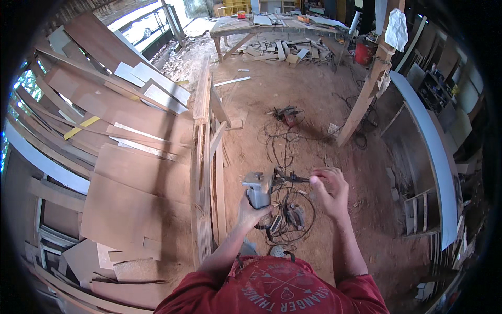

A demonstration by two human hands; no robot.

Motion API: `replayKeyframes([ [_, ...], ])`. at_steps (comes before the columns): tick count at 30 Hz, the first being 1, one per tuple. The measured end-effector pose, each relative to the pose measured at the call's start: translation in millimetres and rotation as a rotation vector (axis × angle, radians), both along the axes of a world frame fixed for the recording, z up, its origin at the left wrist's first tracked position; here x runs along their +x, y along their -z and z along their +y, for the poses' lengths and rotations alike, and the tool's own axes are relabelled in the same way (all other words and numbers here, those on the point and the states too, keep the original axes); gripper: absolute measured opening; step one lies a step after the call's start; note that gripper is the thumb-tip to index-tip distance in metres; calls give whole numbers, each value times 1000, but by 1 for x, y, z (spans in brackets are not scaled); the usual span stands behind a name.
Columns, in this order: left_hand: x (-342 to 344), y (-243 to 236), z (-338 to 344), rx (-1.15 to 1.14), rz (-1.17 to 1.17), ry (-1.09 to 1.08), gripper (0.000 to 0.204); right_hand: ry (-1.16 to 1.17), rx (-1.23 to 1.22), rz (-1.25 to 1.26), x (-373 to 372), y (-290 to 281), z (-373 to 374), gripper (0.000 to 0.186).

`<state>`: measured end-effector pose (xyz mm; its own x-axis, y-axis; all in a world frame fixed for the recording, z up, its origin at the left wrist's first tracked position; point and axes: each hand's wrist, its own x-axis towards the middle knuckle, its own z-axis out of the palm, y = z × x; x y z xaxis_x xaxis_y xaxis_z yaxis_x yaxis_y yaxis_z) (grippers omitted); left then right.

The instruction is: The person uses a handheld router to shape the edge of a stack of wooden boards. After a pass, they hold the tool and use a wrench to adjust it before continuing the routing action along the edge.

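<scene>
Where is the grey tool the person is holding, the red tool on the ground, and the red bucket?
grey power tool [258, 189], head view, on its grey body above the left hand.
red power tool [287, 115], head view, on its casing.
red bucket [363, 53], head view, on its side wall.

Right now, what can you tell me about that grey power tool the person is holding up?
The grey power tool is a compact handheld machine with a boxy, light grey housing that looks like metal or plastic. The left hand grips it from below and holds it upright above the dirt floor. A dark cable runs from its side to the right hand, whose fingers pinch it. Its working end is hidden, so its exact type is unclear. More tools and tangled cords lie on the ground beneath.
</scene>
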<state>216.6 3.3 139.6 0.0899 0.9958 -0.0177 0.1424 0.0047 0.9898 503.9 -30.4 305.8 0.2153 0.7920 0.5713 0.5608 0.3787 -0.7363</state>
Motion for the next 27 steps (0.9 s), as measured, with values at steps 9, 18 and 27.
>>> replayKeyframes([
  [9, 0, -50, -18, 30, 146, -17, 96, -177, -451, 81, -17, 1, 7, 44],
  [18, -10, -32, -31, 129, -5, -26, 101, -271, -478, -36, -24, 2, 3, 42],
  [27, -17, -21, -45, 102, -70, -121, 103, -344, -484, 7, -38, 6, 6, 39],
])
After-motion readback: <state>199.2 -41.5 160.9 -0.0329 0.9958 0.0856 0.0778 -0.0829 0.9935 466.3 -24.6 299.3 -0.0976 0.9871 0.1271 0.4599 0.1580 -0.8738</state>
